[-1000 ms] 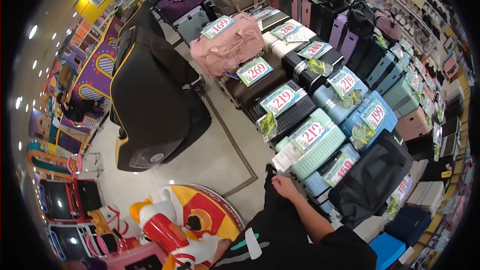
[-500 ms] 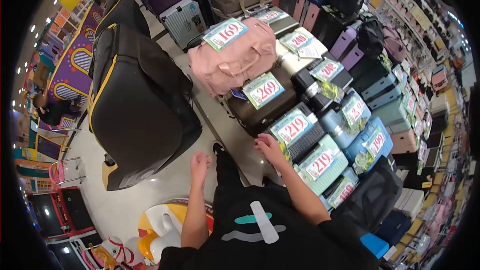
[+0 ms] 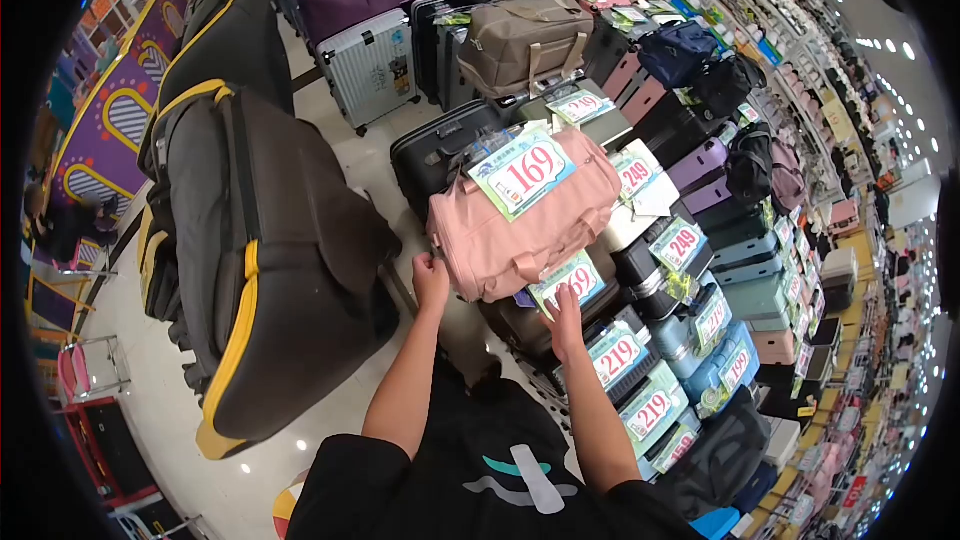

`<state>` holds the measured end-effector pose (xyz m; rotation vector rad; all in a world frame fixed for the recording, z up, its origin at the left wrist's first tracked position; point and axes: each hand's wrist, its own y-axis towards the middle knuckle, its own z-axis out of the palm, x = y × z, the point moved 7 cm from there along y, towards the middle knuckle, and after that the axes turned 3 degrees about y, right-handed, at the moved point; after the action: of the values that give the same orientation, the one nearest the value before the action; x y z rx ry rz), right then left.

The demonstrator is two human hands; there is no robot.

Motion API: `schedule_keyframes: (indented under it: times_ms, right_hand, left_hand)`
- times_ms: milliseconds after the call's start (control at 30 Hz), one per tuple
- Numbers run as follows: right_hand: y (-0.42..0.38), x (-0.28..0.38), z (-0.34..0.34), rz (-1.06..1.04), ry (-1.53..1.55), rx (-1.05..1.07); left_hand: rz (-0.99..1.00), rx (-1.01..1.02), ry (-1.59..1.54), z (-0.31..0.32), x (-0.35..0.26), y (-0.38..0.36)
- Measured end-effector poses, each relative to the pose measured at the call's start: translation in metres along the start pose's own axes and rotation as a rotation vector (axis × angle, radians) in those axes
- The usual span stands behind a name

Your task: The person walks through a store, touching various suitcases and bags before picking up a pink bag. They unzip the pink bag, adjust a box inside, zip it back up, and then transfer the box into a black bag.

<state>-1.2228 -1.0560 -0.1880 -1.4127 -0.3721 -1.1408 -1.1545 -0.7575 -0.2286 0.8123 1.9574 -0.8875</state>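
A pink duffel bag (image 3: 590, 175) with a large price card (image 3: 525, 172) reading 169 lies on top of the suitcases in front of me. My left hand (image 3: 431, 282) is at the bag's lower left corner, its fingers curled in. Fingers extended, my right hand (image 3: 566, 322) reaches up below the bag's front side. Its fingertips overlap a second price card (image 3: 582, 278) there, partly covering the number. Under the bag sits a dark brown suitcase (image 3: 520, 325), mostly hidden by the bag and my hands.
Large dark massage chairs (image 3: 290, 270) with yellow trim stand on my left. Rows of suitcases with price cards, including a mint one (image 3: 655, 405), run along my right. A silver suitcase (image 3: 370, 70) and a brown travel bag (image 3: 525, 40) stand farther back. Stocked shelves line the far right.
I have come closer to the pink duffel bag. Both hands have moved forward, the left to its corner and the right to the card below it. The view has shifted.
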Motion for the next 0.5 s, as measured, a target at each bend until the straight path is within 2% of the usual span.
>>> schedule_keyframes:
  times_ms: [67,100,133,167,200,233,300,333,367,400,433,500]
  right_hand:
    - [0.022,-0.004,0.011,0.078,0.123,0.003]
    - [0.027,-0.006,0.011,0.077,0.129,-0.006]
    - [0.033,-0.006,0.02,0.056,0.108,0.086]
    - [0.042,-0.004,0.029,0.033,0.091,0.184]
    - [0.054,-0.011,0.024,0.03,0.086,0.132]
    - [0.067,-0.025,0.02,0.027,0.103,0.137]
    - [0.091,-0.055,-0.008,-0.037,0.073,-0.075]
    - [0.1,-0.06,-0.013,-0.02,0.104,-0.16]
    - [0.111,-0.062,-0.012,-0.015,0.112,-0.152]
    - [0.117,-0.063,-0.017,-0.016,0.17,-0.24]
    - [0.116,-0.064,-0.021,-0.013,0.229,-0.337]
    - [0.123,-0.064,-0.024,0.027,0.265,-0.314]
  left_hand:
    - [-0.033,0.011,0.003,0.011,0.004,0.013]
    - [-0.05,0.127,-0.051,0.022,0.008,0.009]
    - [-0.06,0.237,-0.104,0.031,0.01,0.007]
    - [-0.169,0.285,-0.112,0.036,0.019,0.006]
    - [-0.28,0.329,-0.114,0.04,0.04,0.004]
    - [-0.254,0.343,-0.038,0.046,0.071,0.013]
    - [-0.178,0.374,0.105,0.033,0.063,0.013]
    - [-0.203,0.251,0.015,0.022,0.053,0.014]
    - [-0.223,0.128,-0.077,0.013,0.042,0.018]
    - [-0.134,0.032,-0.034,0.01,0.045,0.039]
    - [-0.133,0.037,-0.017,0.01,0.04,0.053]
    - [0.019,-0.154,0.051,0.009,0.014,0.089]
